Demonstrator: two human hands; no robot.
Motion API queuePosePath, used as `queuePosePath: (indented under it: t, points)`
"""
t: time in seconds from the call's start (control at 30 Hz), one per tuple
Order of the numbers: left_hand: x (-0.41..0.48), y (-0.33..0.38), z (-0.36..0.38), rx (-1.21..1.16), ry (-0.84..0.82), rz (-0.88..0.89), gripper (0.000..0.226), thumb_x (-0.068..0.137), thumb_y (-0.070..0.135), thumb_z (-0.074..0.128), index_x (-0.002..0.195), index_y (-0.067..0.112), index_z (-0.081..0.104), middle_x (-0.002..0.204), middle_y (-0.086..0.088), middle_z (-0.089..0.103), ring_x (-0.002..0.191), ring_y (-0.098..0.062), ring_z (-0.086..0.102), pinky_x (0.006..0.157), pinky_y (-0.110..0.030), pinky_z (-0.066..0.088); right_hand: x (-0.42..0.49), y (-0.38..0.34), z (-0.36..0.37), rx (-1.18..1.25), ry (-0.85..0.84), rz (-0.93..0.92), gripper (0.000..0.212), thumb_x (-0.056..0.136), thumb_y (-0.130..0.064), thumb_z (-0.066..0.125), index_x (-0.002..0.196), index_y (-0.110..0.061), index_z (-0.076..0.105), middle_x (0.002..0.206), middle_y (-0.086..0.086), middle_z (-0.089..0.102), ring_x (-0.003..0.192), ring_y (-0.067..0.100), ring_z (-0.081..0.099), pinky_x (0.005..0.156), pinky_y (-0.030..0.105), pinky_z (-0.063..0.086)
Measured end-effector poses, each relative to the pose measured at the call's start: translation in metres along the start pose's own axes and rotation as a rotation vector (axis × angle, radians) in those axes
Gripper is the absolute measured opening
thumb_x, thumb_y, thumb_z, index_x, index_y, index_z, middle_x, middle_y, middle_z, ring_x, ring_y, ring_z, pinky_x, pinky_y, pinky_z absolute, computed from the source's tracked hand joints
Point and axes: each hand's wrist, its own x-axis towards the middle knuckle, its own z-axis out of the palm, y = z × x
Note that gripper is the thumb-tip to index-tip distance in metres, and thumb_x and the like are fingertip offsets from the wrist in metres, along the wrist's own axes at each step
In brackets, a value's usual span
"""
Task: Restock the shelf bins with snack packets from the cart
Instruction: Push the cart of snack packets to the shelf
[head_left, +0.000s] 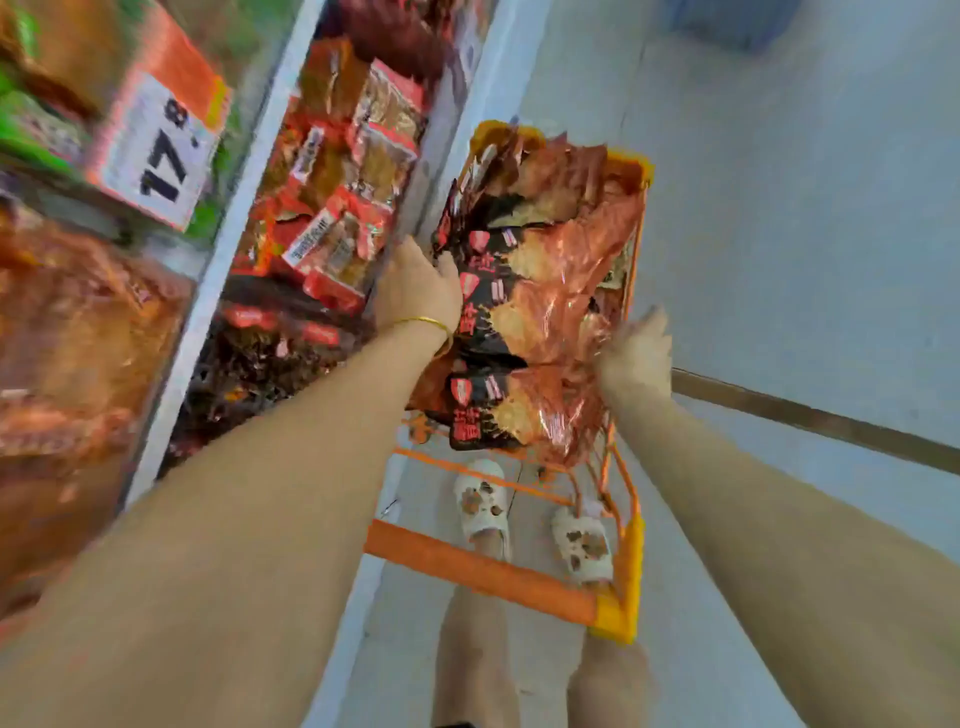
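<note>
An orange cart (483, 571) is seen from above on a pale floor (779, 208), and its basket is filled with a heap of snack packets (540, 312) in black, red and copper foil. The packets are piled higher than the rim of the basket and lie one over another.

The left hand (415, 291) is placed at the left edge of the heap, touching a black packet. Only the back of this hand and the thumb are shown; the other fingers are hidden behind the hand, so it cannot be told whether they are spread or closed round a packet. A thin gold bracelet (426, 323) is worn on this wrist.

The right hand (636, 353) is placed at the right edge of the heap, against the foil. It is much blurred; the fingers appear stretched out and not curled, and no packet is seen to be held by them.

Just beside the cart, on the left, a shelf bin (228, 260) with a white rim is found, and red packets (337, 234) are lying in it. Further left a white price card (156, 150) with the number 17.8 is fixed. Two feet in white slippers (480, 499) are seen through the frame of the cart, behind its handle.
</note>
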Motion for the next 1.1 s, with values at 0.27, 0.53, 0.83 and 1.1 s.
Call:
queuePosePath:
  t: [0.27, 0.53, 0.83, 1.1]
  points:
    - [0.026, -0.006, 0.007, -0.018, -0.153, -0.108, 0.057, 0.099, 0.047, 0.023, 0.13, 0.003, 0.041, 0.129, -0.018, 0.052, 0.117, -0.034, 0.049, 0.089, -0.038, 0.038, 0.03, -0.005, 0.023, 0.083, 0.062, 0.088, 0.034, 0.097, -0.01, 0.031, 0.128, -0.005, 0.044, 0.123, 0.017, 0.056, 0.115, 0.038, 0.051, 0.092, 0.041, 0.041]
    - [0.031, 0.007, 0.009, -0.037, -0.228, -0.072, 0.051, 0.097, 0.042, 0.034, 0.135, 0.008, 0.038, 0.133, -0.013, 0.048, 0.12, -0.03, 0.046, 0.09, -0.035, 0.036, 0.051, -0.007, 0.023, 0.079, 0.153, 0.1, 0.028, 0.094, -0.004, 0.029, 0.11, -0.001, 0.052, 0.101, 0.016, 0.06, 0.091, 0.034, 0.054, 0.073, 0.035, 0.038]
    - [0.063, 0.064, 0.033, -0.035, -0.258, 0.025, 0.05, 0.094, 0.039, 0.04, 0.135, 0.012, 0.038, 0.132, -0.011, 0.05, 0.119, -0.03, 0.047, 0.09, -0.033, 0.036, 0.113, -0.024, -0.019, 0.125, 0.146, 0.075, 0.036, 0.093, -0.003, 0.028, 0.119, -0.005, 0.054, 0.114, 0.018, 0.06, 0.104, 0.035, 0.055, 0.081, 0.034, 0.041]
    - [0.114, 0.131, 0.053, -0.154, -0.263, -0.008, 0.047, 0.086, 0.04, 0.049, 0.121, 0.01, 0.052, 0.119, -0.013, 0.058, 0.104, -0.03, 0.053, 0.075, -0.031, 0.036, 0.185, -0.051, -0.058, 0.126, 0.122, 0.04, 0.036, 0.094, -0.002, 0.028, 0.122, -0.004, 0.051, 0.117, 0.018, 0.057, 0.106, 0.035, 0.053, 0.077, 0.03, 0.036]
